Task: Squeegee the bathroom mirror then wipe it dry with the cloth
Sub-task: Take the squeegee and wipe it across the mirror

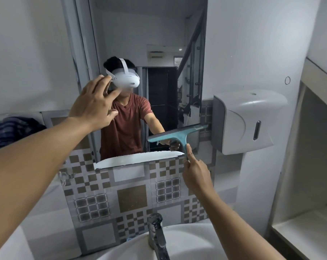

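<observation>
The bathroom mirror hangs on the wall above a patterned tile splashback. My right hand grips the handle of a teal squeegee, index finger laid along it. The blade lies tilted across the mirror's lower right part, its right end higher. My left hand rests with spread fingers against the mirror's left side. A band of white foam runs along the mirror's bottom edge. A dark striped cloth lies on the ledge at far left.
A white wall dispenser juts out just right of the mirror, near the squeegee's end. Below are a chrome tap and a white basin. A recessed white shelf sits at right.
</observation>
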